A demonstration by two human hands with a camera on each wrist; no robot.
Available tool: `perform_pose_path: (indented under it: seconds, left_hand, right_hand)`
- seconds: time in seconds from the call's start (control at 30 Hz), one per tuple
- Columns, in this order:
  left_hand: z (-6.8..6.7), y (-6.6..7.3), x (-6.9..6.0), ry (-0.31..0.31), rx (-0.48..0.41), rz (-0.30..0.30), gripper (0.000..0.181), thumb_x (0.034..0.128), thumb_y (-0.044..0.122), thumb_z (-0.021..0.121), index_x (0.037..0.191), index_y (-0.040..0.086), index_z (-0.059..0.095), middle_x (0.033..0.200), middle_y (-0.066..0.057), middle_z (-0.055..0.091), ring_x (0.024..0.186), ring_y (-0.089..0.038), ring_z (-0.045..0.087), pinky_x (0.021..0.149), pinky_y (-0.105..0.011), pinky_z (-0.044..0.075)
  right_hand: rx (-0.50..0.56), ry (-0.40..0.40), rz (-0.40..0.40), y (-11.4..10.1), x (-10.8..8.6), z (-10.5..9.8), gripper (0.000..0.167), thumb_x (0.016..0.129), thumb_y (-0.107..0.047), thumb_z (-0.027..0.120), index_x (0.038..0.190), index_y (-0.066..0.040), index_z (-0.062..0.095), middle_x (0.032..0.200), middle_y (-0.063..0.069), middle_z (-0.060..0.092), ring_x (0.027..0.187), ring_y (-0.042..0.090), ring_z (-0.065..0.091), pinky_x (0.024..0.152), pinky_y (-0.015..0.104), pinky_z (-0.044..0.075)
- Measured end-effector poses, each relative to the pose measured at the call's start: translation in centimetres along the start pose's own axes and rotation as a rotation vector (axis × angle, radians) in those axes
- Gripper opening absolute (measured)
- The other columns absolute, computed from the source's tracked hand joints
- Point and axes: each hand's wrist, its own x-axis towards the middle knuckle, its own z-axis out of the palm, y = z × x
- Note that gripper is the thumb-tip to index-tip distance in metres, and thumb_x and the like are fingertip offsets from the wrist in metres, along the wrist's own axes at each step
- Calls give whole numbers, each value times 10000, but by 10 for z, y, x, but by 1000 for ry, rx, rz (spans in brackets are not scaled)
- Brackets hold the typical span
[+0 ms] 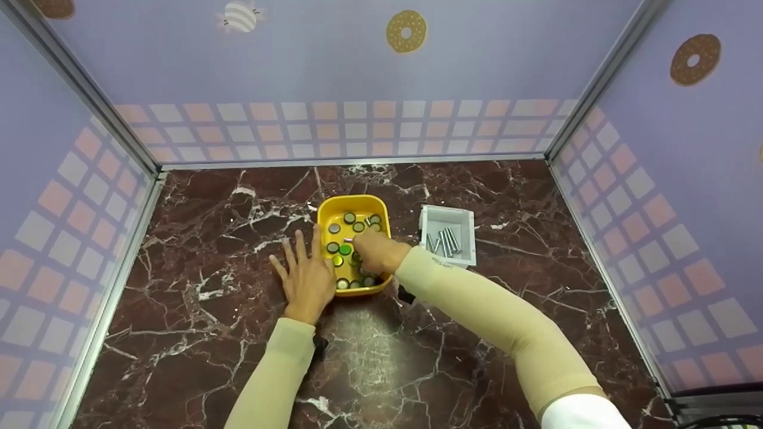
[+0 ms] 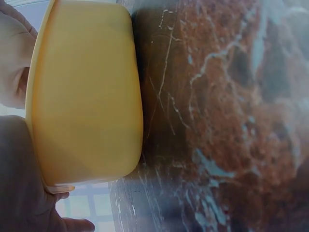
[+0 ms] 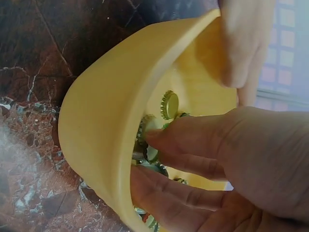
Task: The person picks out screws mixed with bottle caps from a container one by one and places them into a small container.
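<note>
A yellow plastic container (image 1: pixel 351 205) holds several bottle caps (image 1: pixel 349 218), among them a green cap (image 1: pixel 345 249) and a yellow one (image 1: pixel 338 260). My left hand (image 1: pixel 309 283) rests against its left rim, fingers spread and straight. Inside the container, my right hand (image 1: pixel 377 250) reaches down among the caps. The right wrist view has the thumb against a crimped cap (image 3: pixel 146 126), with the other fingers bent below it; whether they pinch anything is hidden. A small silver piece (image 1: pixel 368 221) lies near the container's right wall.
A white box (image 1: pixel 468 238) stands just right of the yellow container, with several metal rods (image 1: pixel 448 241) in it. Patterned panels (image 1: pixel 357 71) enclose the dark marbled tabletop (image 1: pixel 226 238) at the back and both sides.
</note>
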Motion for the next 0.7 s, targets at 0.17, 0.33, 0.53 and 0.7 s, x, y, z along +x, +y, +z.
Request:
perform_pose_path:
  seconds: [0.17, 0.33, 0.53, 0.7]
  left_hand:
    - [-1, 2, 0, 5, 1, -6, 735, 1210, 283, 465, 1894, 282, 197, 1944, -262, 200, 1806, -596, 119, 1408, -884, 14]
    - [0, 4, -2, -16, 11, -2, 751, 1216, 303, 479, 1898, 296, 166, 1948, -260, 187, 1805, -602, 112, 1412, -879, 20]
    - [1, 3, -1, -17, 9, -9, 748, 1216, 311, 472, 1898, 303, 165, 1950, -254, 183, 1808, -596, 105, 1415, -872, -4]
    - [0, 2, 1, -11, 11, -12, 743, 1218, 315, 472, 1898, 299, 172, 1955, -250, 166, 1806, -600, 105, 1416, -871, 6]
  right_hand:
    - [-38, -24, 57, -13, -5, -7, 181, 960, -19, 868, 1124, 18, 801, 1027, 165, 822, 868, 282, 725, 798, 434, 682]
    - [-137, 26, 63, 6, 20, 25, 89, 959, -41, 846, 1031, -21, 798, 987, 170, 813, 863, 329, 772, 784, 499, 701]
    - [-209, -51, 94, 4, 35, 32, 320, 995, -102, 831, 1296, -23, 756, 1263, 213, 774, 1055, 335, 795, 902, 458, 721]
    - [-285, -123, 133, -12, 30, 18, 681, 983, -119, 855, 1584, -11, 554, 1495, 262, 662, 1202, 343, 787, 1022, 431, 717]
